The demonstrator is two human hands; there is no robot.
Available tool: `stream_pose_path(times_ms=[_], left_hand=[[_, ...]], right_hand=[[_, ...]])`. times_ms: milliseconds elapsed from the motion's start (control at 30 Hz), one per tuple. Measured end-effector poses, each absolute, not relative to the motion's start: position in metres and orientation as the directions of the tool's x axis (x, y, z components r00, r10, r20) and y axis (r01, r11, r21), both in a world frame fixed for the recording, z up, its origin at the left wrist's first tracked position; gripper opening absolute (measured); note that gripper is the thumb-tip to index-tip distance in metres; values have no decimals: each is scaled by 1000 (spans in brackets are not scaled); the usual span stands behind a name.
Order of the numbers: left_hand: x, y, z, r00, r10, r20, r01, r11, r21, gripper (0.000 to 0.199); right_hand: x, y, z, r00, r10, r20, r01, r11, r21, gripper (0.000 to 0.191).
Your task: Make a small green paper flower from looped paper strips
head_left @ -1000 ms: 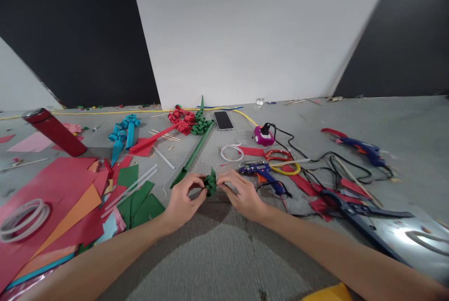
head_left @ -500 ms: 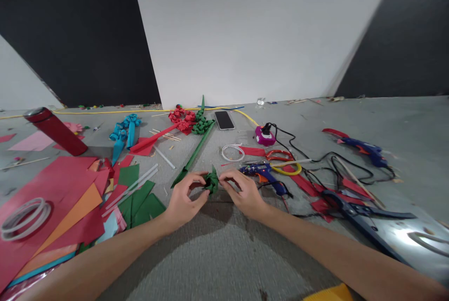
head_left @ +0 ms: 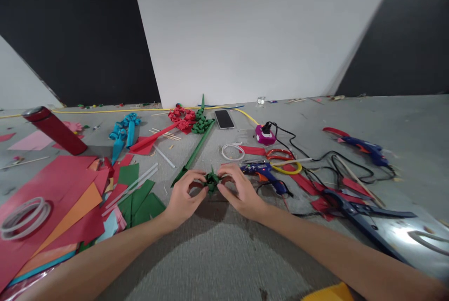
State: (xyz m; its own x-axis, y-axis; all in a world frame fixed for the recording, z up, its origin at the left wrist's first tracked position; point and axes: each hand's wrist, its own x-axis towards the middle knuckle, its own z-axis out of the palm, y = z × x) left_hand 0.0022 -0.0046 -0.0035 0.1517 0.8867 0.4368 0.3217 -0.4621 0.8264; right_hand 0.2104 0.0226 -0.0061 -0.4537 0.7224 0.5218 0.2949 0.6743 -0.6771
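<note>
Green folded-paper piece (head_left: 212, 182) sits between the two hands, at the fingertips of both.
Left hand (head_left: 184, 197) pinches its left side with thumb and fingers; right hand (head_left: 244, 195) grips its right side likewise. Green paper stem (head_left: 195, 152) lies on the grey floor (head_left: 217, 254) just beyond the left hand; blue glue gun (head_left: 259, 168) lies just right of the right hand.

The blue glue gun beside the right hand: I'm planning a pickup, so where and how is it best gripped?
Probably by its handle, with the right hand coming from the near right. The handle slants toward the person and rightward, away from the glue gun body, whose front end points left. Mind the black cable at the handle's end.
</note>
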Motion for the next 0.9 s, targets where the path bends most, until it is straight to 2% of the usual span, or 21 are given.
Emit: stream_pose_path(times_ms=[200,633,900], left_hand=[[3,-5,0,185,875,447,380,-484,788,10],[1,-3,-4,245,866,436,426,-501,754,9],[1,-4,-4,305,835,459,492,-550,674,10]], right_hand=[[208,23,-7,-523,653,548,357,751,-555,21],[207,23,-6,-581,654,485,389,746,-541,16],[207,22,-3,-589,636,498,376,762,-528,12]])
